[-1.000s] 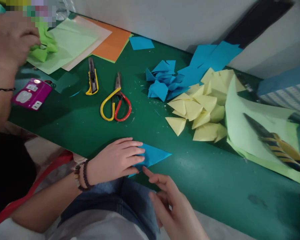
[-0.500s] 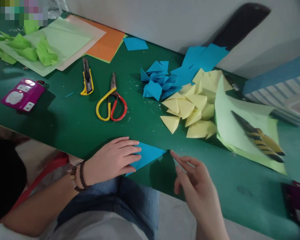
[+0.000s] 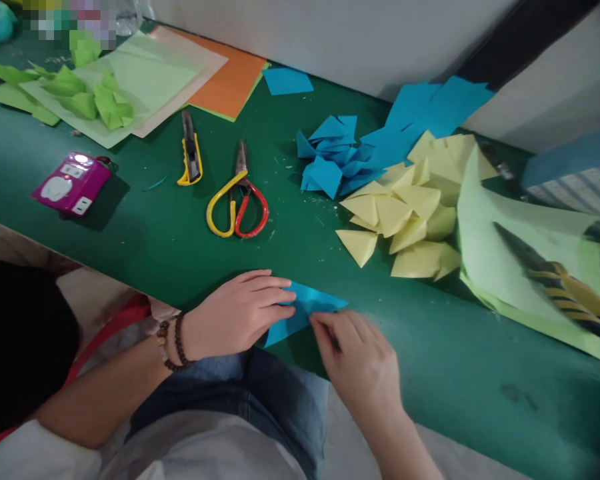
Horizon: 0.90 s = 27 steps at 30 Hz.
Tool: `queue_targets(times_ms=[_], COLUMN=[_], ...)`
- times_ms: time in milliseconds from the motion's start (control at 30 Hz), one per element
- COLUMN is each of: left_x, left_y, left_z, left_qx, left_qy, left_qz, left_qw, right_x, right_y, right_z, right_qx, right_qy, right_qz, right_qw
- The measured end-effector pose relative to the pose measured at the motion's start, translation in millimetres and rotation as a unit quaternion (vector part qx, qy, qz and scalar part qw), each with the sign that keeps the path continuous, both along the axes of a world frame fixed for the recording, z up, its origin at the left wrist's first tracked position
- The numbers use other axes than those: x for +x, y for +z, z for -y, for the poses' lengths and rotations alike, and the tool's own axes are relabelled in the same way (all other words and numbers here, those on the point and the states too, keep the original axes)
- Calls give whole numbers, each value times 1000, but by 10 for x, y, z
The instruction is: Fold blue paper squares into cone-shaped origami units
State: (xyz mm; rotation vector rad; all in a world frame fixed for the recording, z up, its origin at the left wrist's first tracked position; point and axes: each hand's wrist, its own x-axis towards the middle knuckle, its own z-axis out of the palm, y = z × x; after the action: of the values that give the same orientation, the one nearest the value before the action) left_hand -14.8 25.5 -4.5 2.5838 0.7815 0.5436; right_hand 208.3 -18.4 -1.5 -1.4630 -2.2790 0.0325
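Note:
A blue paper triangle (image 3: 306, 305) lies on the green table near its front edge. My left hand (image 3: 243, 310) rests flat across the triangle's left part, fingers stretched out, hiding that end. At the paper's lower right edge, my right hand (image 3: 363, 360) has thumb and forefinger pinched together on it, the other fingers curled in. Beyond my hands lie scissors (image 3: 243, 193) with one yellow and one red handle. A yellow utility knife (image 3: 191, 152) is beside them.
Folded yellow paper pieces (image 3: 395, 207) and folded blue pieces (image 3: 330, 160) are piled at centre right. A black-and-yellow tool (image 3: 563, 287) lies on pale green sheets (image 3: 510, 220). A purple device (image 3: 73, 183) stands left; orange paper (image 3: 230, 80) is behind.
My right hand has moved left from beyond the triangle's right tip to its lower edge, fingertips now closed there. My left hand still presses the paper. The view has shifted slightly.

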Motion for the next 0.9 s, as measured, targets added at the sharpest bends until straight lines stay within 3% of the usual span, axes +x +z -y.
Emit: queue_targets(times_ms=[267, 433, 533, 667, 733, 900], left_x=[7, 3, -1, -16, -23, -31], left_y=[-29, -40, -38, -28, -18, 24], left_z=[-10, -13, -10, -4, 0, 30], left_qx=[-7, 0, -3, -6, -3, 45], left_qy=[-1, -1, -1, -14, -19, -11], left_qz=[-4, 3, 15, 15, 11, 64], left_qw=[1000, 1000, 1000, 1000, 1000, 997], right_x=[-439, -527, -363, 70, 241, 299], right_y=[11, -19, 15, 66, 68, 31], right_z=[242, 390, 384, 147, 4, -174], right_qx=[-35, -39, -52, -25, -24, -59], right_qy=[71, 120, 136, 0, -32, 6], right_qz=[-43, -79, -134, -70, -41, -64], right_qw=[996, 989, 980, 997, 998, 996])
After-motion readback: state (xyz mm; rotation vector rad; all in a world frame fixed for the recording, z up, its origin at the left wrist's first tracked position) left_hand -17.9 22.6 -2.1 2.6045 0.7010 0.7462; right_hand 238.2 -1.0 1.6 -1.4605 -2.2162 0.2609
